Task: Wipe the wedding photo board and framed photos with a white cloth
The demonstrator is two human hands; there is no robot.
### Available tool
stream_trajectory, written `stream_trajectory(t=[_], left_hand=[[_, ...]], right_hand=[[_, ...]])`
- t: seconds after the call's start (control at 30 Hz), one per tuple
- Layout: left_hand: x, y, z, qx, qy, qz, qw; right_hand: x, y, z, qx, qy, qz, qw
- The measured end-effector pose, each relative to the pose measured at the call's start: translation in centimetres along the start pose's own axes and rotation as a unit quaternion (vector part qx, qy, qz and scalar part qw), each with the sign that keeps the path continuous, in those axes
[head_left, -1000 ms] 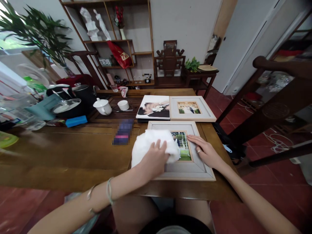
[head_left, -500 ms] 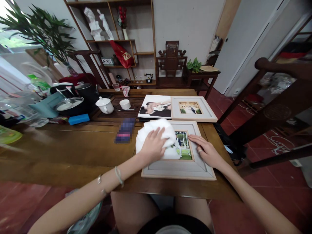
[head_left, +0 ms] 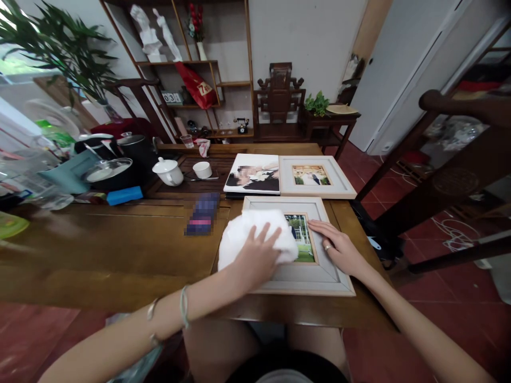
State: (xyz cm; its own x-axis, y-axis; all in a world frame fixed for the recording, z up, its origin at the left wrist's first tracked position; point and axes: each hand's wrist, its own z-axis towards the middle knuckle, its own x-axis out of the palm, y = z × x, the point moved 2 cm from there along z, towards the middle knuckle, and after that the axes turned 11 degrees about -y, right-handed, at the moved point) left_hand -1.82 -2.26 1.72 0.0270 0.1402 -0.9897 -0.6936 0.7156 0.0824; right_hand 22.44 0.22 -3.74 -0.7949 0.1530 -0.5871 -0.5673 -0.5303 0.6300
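A pale picture frame (head_left: 299, 282) with a photo in its middle lies flat near the table's front edge. My left hand (head_left: 259, 258) grips a bunched white cloth (head_left: 235, 239) from above, its fingers pressed down into it. The cloth covers the frame's left side and part of the photo (head_left: 305, 250). My right hand (head_left: 335, 243) rests open on the frame's right border, with straight fingers reaching the photo's inner edge. A ring shows on one finger.
Behind the frame lie a photo panel (head_left: 252, 183) and a second framed picture (head_left: 343, 181). Leftward are a blurred purple item (head_left: 202, 214), a white lidded cup (head_left: 168, 173), a small white bowl (head_left: 202, 170) and a blue block (head_left: 124, 195). A dark chair (head_left: 447, 175) stands at right.
My left hand and the white cloth have moved down toward the frame's near edge, uncovering its upper left corner. My right hand stays in place.
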Motion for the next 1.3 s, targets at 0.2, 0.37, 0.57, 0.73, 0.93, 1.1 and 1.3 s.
stream_trajectory(t=[0.2,0.37,0.57,0.73,0.93,1.1,1.3], left_hand=[[-1.9,-6.3,-4.0,0.070,-0.021,-0.058,0.996],[1.1,-3.6,0.0,0.019,-0.074,-0.013,0.997],[2.8,2.5,6.9,0.011,-0.113,0.041,0.993],[2.1,2.8,8.5,0.035,-0.084,0.026,0.996],[0.2,-3.3,4.2,0.045,0.024,-0.004,0.999],[-2.8,-9.5,0.4,0.102,0.046,-0.050,0.992],[-4.0,-11.6,1.2,0.100,0.066,-0.080,0.990]], right_hand=[[-0.1,0.1,0.0,-0.003,-0.003,-0.010,1.000],[-0.1,0.2,0.1,-0.011,0.003,-0.014,1.000],[0.0,0.0,0.1,-0.009,0.003,-0.016,1.000],[0.0,-0.1,0.0,-0.003,-0.006,-0.020,1.000],[0.1,0.2,0.0,0.012,-0.011,-0.017,1.000],[0.0,0.3,0.1,0.023,-0.004,-0.011,1.000],[-0.2,-0.1,0.2,0.022,0.000,0.001,1.000]])
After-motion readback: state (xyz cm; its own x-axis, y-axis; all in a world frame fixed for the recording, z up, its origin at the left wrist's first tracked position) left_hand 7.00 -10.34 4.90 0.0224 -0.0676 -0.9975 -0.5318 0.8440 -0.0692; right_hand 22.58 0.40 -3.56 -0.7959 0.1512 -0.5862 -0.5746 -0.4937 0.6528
